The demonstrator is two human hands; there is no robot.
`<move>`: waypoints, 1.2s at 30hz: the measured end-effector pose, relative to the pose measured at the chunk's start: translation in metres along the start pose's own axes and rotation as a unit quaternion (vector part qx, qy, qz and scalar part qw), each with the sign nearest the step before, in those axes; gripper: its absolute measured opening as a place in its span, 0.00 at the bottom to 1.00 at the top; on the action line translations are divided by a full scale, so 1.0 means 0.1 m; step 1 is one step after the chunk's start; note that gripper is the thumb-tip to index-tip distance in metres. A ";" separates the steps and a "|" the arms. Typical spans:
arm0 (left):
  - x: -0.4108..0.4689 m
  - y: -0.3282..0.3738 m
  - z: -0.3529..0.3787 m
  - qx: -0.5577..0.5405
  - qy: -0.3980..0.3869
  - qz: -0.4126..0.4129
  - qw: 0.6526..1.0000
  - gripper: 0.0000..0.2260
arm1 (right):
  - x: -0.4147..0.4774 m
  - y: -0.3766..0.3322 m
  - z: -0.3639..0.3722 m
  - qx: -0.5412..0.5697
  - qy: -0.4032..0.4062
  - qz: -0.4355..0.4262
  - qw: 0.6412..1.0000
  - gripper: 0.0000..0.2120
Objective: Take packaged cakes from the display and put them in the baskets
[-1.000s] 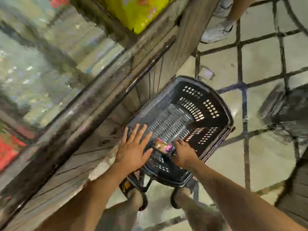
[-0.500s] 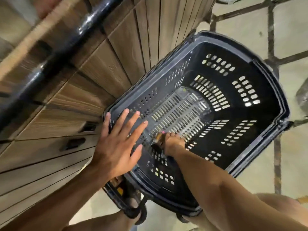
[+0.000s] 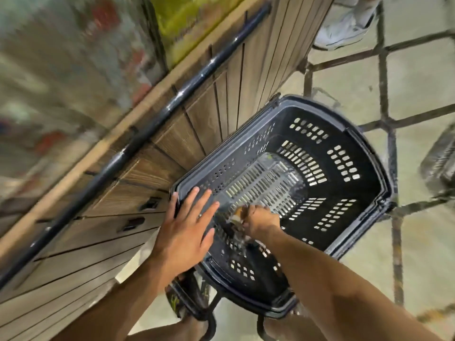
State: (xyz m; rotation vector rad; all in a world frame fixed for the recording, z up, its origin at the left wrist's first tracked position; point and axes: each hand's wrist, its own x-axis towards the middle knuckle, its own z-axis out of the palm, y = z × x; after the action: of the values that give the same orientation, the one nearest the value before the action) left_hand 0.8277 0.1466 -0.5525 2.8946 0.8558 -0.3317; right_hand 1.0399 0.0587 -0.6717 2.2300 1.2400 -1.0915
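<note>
Left fingers point(image 3: 190, 205) are seen straight and spread apart, thumb held out to the side, nothing gripped. The left hand point(image 3: 184, 235) is held palm down over the near left corner of the basket point(image 3: 371, 173). The fingertips lie at the rim, but actual contact cannot be told. Right fingers point(image 3: 247, 216) are curled around a small packaged cake point(image 3: 236, 214), which is gripped at the hand's left side. The right hand point(image 3: 262, 219) is reached down inside the basket, low over the slotted bottom, toward the near end. The cake is blurred: a brownish-orange piece in clear wrap is made out, no label readable. Whether the cake touches the bottom cannot be told. Both forearms are bare and are seen entering from the lower edge.

The basket is black plastic, with walls and bottom perforated. It is set on a tiled floor point(image 3: 418, 82), its left long side just beside a wood-panelled counter point(image 3: 172, 143). A black rail point(image 3: 118, 156) is fixed along the counter front. Goods above the rail are too blurred to identify; only a yellow pack point(image 3: 187, 20) is made out at the top. A sandalled foot point(image 3: 187, 299) is seen at the basket's near end. A white shoe point(image 3: 344, 30) is seen at top right, well apart from the basket. A second basket point(image 3: 440, 163) is partly seen at the right edge, blurred.
</note>
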 end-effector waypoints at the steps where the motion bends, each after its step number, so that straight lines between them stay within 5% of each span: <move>1: -0.05 0.03 -0.12 -0.011 -0.007 -0.005 1.000 0.28 | -0.18 0.02 -0.19 -0.002 0.012 -0.014 1.000 0.27; 6: -0.28 0.22 -1.02 -0.067 -0.028 -0.041 0.997 0.28 | -1.35 0.05 -1.26 0.013 0.084 -0.061 0.995 0.30; 11: -0.42 0.35 -2.04 -0.284 -0.058 -0.121 0.949 0.30 | -2.60 -0.03 -2.18 0.062 0.141 -0.097 0.983 0.31; 13: -0.51 0.39 -2.75 -0.451 -0.107 -0.192 0.865 0.29 | -3.26 -0.10 -2.63 0.057 0.167 -0.092 0.980 0.33; 15: -0.62 0.45 -3.41 -0.628 -0.150 -0.247 0.722 0.27 | -3.85 -0.21 -2.96 0.051 0.202 -0.094 0.974 0.34; 17: -0.75 0.43 -3.95 -0.702 -0.155 -0.261 0.645 0.18 | -4.34 -0.33 -3.20 0.041 0.248 -0.101 0.962 0.35; 21: -1.10 0.24 -4.64 -0.713 -0.170 -0.182 0.655 0.26 | -5.00 -0.61 -3.45 0.008 0.334 -0.124 0.934 0.38; 25: -1.43 0.13 -5.12 -0.691 -0.114 -0.174 0.692 0.20 | -5.37 -0.88 -3.61 -0.017 0.401 -0.156 0.903 0.32; 29: -1.85 0.02 -5.35 -0.728 -0.035 -0.188 0.659 0.14 | -5.68 -1.18 -3.73 -0.007 0.447 -0.261 0.856 0.32; 33: -2.44 -0.09 -5.36 -0.764 0.041 -0.224 0.604 0.12 | -6.00 -1.42 -3.81 0.028 0.366 -0.363 0.857 0.43; 36: -3.00 -0.15 -5.31 -0.767 0.074 -0.227 0.596 0.22 | -6.29 -1.66 -3.82 0.062 0.230 -0.371 0.898 0.51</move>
State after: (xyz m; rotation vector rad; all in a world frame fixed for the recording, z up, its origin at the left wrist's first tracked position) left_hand 0.6691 0.0879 0.0338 1.0422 1.0443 0.4625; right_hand 0.8756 0.0413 0.0649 2.2187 2.4197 -0.8928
